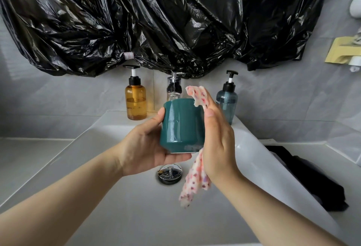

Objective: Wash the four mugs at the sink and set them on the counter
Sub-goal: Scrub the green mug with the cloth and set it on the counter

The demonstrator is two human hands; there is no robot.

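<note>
A glossy teal mug [180, 126] is held nearly upright, rim up, above the white sink [117, 197]. The left hand [144, 148] grips its side and base, and a pink-spotted cloth [195, 179] lies against its right side.

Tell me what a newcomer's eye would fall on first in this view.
First, the teal mug mid-frame over the white sink: the left hand grips it while the right hand presses a spotted cloth against its side. Next, crumpled black plastic sheeting covers the wall above. An amber pump bottle and a blue pump bottle stand on the back ledge.
</note>
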